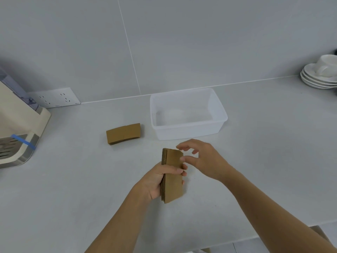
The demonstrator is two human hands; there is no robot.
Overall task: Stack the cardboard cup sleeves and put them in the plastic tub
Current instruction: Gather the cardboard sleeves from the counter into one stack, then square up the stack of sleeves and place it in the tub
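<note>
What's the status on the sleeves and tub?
Left hand shut on sleeve stack; right hand open, at its top edge. Second sleeve pile lying on counter. Plastic tub empty, path unobstructed.

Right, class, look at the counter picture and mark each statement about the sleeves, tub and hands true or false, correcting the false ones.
1. The left hand grips a stack of sleeves. True.
2. The tub already holds sleeves. False: nothing brown shows inside it.
3. A second pile of sleeves lies left of the tub. True.
4. The right hand is clenched in a fist. False: its fingers are spread, beside the held stack.
5. The cup sits on stacked saucers. True.
</note>
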